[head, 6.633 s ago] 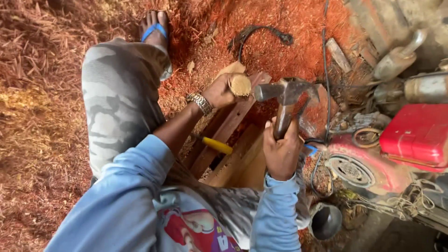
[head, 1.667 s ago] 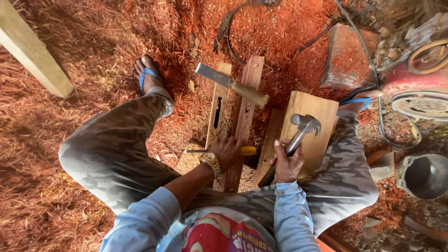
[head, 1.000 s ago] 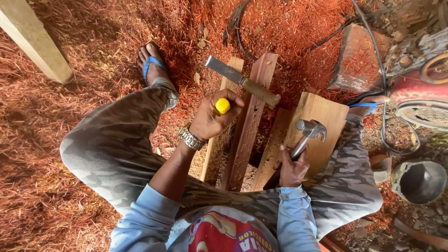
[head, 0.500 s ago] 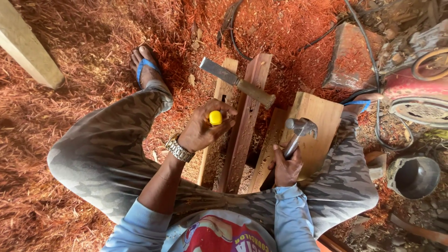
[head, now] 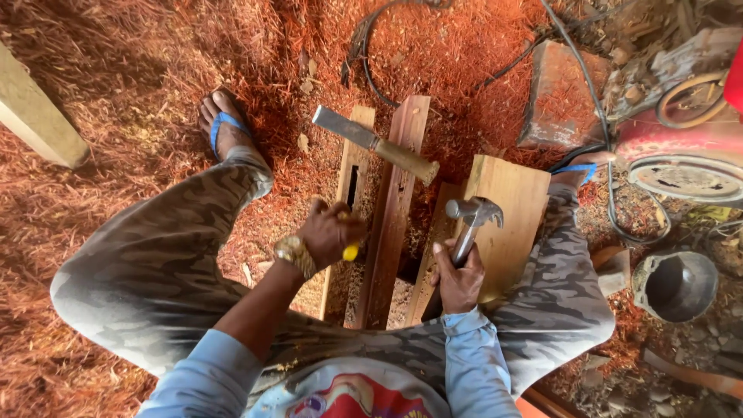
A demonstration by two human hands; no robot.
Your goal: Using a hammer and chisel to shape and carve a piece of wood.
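My left hand [head: 331,232] is closed around a yellow-handled chisel [head: 350,251], set low over a pale plank with a mortise slot [head: 352,186]. A claw hammer [head: 472,217] stands upright in my right hand [head: 458,275], its head above a light board [head: 507,220]. Between both hands lies a dark reddish plank [head: 391,232]. Across the planks' far ends rests a broad chisel with a wooden handle [head: 375,145].
Red wood shavings [head: 139,101] cover the ground. My feet in blue sandals [head: 224,124] flank the planks. A pale timber post [head: 35,116] stands at left. A red machine [head: 681,147], a black cable [head: 588,85] and a metal pot [head: 677,285] crowd the right.
My left hand has come down with the yellow chisel from above the dark plank toward the slotted pale plank. The hammer stays raised in my right hand.
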